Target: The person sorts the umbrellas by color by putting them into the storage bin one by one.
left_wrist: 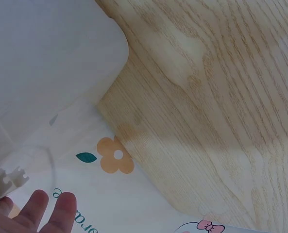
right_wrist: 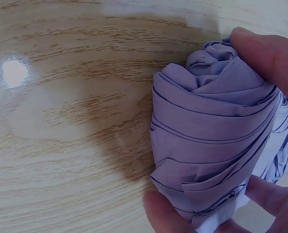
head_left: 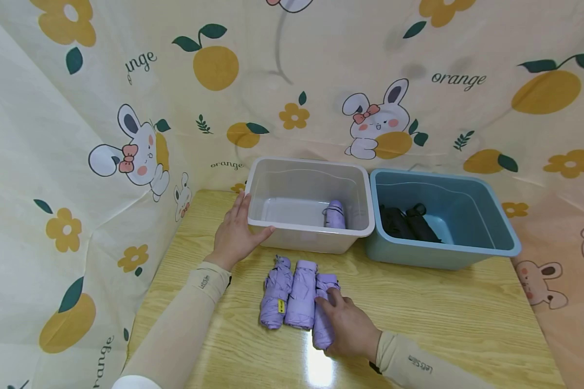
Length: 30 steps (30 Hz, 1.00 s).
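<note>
Three folded purple umbrellas lie side by side on the wooden table: a left one with a yellow tag (head_left: 273, 294), a middle one (head_left: 300, 294) and a right one (head_left: 323, 327). My right hand (head_left: 347, 324) grips the right umbrella (right_wrist: 211, 131), thumb on one side and fingers on the other. The left hand (head_left: 236, 229) rests at the front left corner of the white bin (head_left: 302, 237), its fingers extended along the side and thumb near the front rim. Inside that bin stands another folded purple umbrella (head_left: 335, 215).
A blue bin (head_left: 443, 258) stands right beside the white one, with folded black umbrellas (head_left: 409, 224) in it. Behind both bins hangs a printed cloth (head_left: 321, 65), which also covers the left side. Bare wooden tabletop (head_left: 448, 308) shows at the front right.
</note>
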Each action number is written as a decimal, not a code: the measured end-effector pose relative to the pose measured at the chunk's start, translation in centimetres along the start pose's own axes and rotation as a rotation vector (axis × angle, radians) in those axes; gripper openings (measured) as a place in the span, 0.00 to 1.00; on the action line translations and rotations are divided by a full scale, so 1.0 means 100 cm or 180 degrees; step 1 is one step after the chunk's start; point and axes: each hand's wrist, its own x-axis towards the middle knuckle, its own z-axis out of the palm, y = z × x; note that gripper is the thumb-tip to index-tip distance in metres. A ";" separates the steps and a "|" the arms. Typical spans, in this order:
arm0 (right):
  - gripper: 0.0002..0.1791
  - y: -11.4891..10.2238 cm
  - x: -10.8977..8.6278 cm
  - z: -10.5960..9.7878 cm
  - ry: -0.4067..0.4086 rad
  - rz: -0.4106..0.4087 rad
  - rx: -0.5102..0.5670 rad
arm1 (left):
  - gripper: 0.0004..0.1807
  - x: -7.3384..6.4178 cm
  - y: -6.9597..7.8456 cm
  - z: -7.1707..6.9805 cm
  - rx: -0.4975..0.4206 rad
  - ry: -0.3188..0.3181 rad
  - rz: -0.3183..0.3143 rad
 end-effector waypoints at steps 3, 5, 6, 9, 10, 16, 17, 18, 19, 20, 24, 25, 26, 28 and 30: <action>0.61 0.000 0.001 0.000 -0.0017 0.0023 0.0008 | 0.61 0.000 -0.001 0.000 0.0000 -0.0001 -0.0009; 0.61 0.000 0.002 0.001 -0.0019 0.0029 0.0010 | 0.60 -0.001 0.000 -0.001 -0.0013 -0.0019 -0.0017; 0.61 -0.001 0.002 0.001 -0.0027 0.0035 0.0008 | 0.60 -0.001 0.000 -0.001 -0.0019 -0.0027 -0.0017; 0.61 0.000 0.003 0.002 -0.0045 0.0055 -0.0009 | 0.60 -0.001 0.000 -0.002 -0.0016 -0.0052 -0.0029; 0.61 0.000 0.003 0.002 -0.0037 0.0052 -0.0009 | 0.60 -0.001 0.000 -0.002 -0.0016 -0.0046 -0.0020; 0.61 0.000 0.003 0.002 0.0008 0.0034 -0.0012 | 0.60 -0.001 -0.001 -0.001 -0.0004 0.0032 0.0042; 0.61 0.000 0.003 0.001 0.0005 0.0032 -0.0009 | 0.60 -0.001 -0.001 -0.001 -0.0003 0.0038 0.0044; 0.61 0.000 0.003 0.001 0.0003 0.0032 0.0001 | 0.60 -0.001 -0.001 -0.001 -0.0003 0.0042 0.0048; 0.61 0.000 0.002 0.001 0.0003 0.0033 0.0014 | 0.60 -0.001 -0.001 -0.001 -0.0008 0.0041 0.0047; 0.61 0.000 0.002 0.000 0.0005 0.0034 0.0029 | 0.60 -0.001 -0.001 -0.001 -0.0012 0.0040 0.0048; 0.60 0.000 0.002 -0.002 0.0037 0.0035 0.0099 | 0.60 0.000 -0.001 -0.001 -0.0023 0.0020 0.0043; 0.59 0.000 0.002 -0.002 0.0049 0.0035 0.0108 | 0.60 0.000 -0.001 -0.001 -0.0021 0.0014 0.0038; 0.59 0.000 0.001 -0.002 0.0057 0.0032 0.0115 | 0.60 0.000 -0.002 -0.001 -0.0018 0.0011 0.0038; 0.59 0.000 0.001 -0.002 0.0069 0.0030 0.0118 | 0.60 0.000 -0.002 -0.001 -0.0007 -0.0001 0.0029; 0.59 0.001 0.001 -0.001 0.0072 0.0030 0.0111 | 0.60 0.000 -0.002 -0.001 -0.0002 -0.0002 0.0025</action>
